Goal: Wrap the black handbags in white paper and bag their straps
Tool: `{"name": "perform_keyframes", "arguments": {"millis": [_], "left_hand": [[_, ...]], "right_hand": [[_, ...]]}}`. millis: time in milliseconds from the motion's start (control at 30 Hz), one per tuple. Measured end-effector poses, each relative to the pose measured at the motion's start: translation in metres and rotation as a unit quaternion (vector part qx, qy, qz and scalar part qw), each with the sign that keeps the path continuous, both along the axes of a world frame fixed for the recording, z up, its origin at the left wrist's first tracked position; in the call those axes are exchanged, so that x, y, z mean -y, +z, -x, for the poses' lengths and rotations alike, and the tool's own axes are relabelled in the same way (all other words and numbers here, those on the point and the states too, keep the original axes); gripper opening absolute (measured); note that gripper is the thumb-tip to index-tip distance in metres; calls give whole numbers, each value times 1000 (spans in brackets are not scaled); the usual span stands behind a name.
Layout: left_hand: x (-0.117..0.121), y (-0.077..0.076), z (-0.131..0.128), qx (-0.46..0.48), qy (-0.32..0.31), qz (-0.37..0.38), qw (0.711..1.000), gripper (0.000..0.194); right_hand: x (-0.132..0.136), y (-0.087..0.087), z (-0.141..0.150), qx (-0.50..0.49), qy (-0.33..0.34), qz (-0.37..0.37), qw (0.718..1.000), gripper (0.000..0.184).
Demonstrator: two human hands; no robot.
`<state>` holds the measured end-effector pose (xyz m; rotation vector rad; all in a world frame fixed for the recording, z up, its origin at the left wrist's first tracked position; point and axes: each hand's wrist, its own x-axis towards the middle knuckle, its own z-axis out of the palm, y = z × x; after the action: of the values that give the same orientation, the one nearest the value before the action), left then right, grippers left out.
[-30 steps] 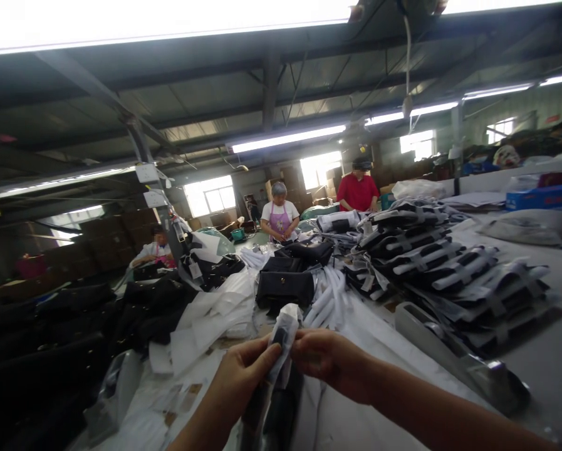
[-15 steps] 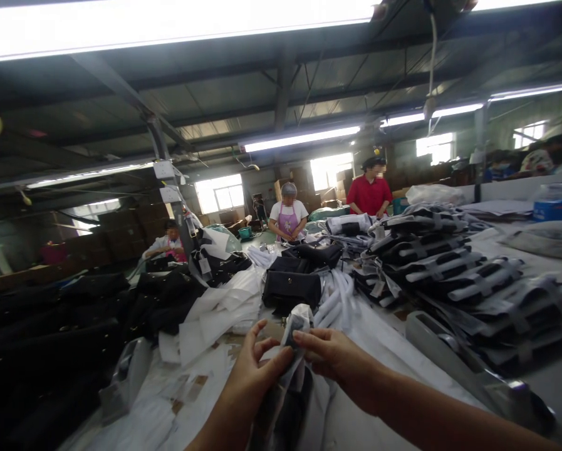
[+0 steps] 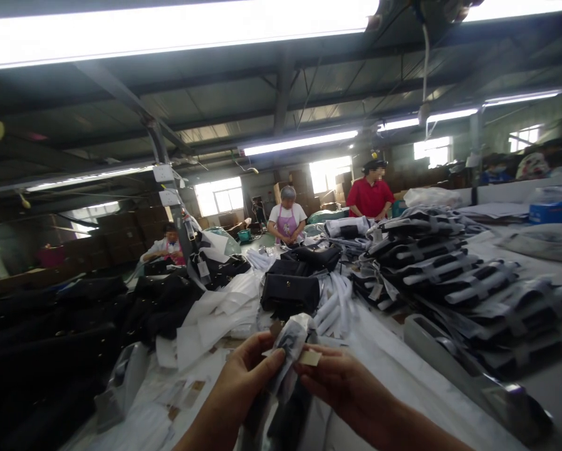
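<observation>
In the bottom middle of the head view, a black piece wrapped in translucent white plastic (image 3: 291, 341) stands up between my hands, its lower part running down towards me. My left hand (image 3: 243, 376) is closed around its left side, thumb pressed on the wrap. My right hand (image 3: 349, 379) is closed at its right side, with a small cream-coloured tag or paper piece (image 3: 309, 357) at the fingertips. Just beyond lies a black handbag (image 3: 291, 293) with a small metal clasp. The right hand's lower fingers are partly hidden.
Stacked wrapped black bags (image 3: 450, 269) fill the right; more black bags (image 3: 50, 332) lie left. White sheets (image 3: 215, 313) and white padded strips (image 3: 337, 300) flank the handbag. Grey tape dispensers (image 3: 473, 376) stand at both sides. Co-workers (image 3: 287, 219) are across the table.
My right hand has drawn slightly lower beside the wrap, and the cream piece now shows at its fingers. My left fingers have closed in around the plastic.
</observation>
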<state>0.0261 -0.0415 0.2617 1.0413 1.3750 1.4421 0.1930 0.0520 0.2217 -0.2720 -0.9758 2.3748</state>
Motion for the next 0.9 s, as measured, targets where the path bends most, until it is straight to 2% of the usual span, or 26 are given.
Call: {"name": "perform_keyframes", "arguments": {"millis": [100, 233, 367, 467, 633, 733, 900], "left_hand": [[1, 4, 2, -16, -26, -19, 999, 52], [6, 8, -1, -90, -49, -1, 995, 57], [12, 12, -12, -159, -17, -11, 987, 53], [15, 12, -22, -221, 32, -26, 975, 47], [19, 6, -32, -344, 95, -75, 931, 29], [22, 4, -36, -350, 98, -103, 926, 24], [25, 5, -36, -313, 73, -130, 938, 25]], "right_hand": [[17, 0, 6, -24, -28, -53, 998, 36], [31, -2, 13, -5, -97, -71, 993, 42], [35, -9, 18, 34, -189, -106, 976, 44], [38, -14, 20, 59, -202, -109, 971, 47], [40, -19, 23, 76, -225, -127, 963, 47], [44, -18, 23, 66, -249, -132, 957, 45], [52, -14, 17, 79, -262, -142, 951, 47]]}}
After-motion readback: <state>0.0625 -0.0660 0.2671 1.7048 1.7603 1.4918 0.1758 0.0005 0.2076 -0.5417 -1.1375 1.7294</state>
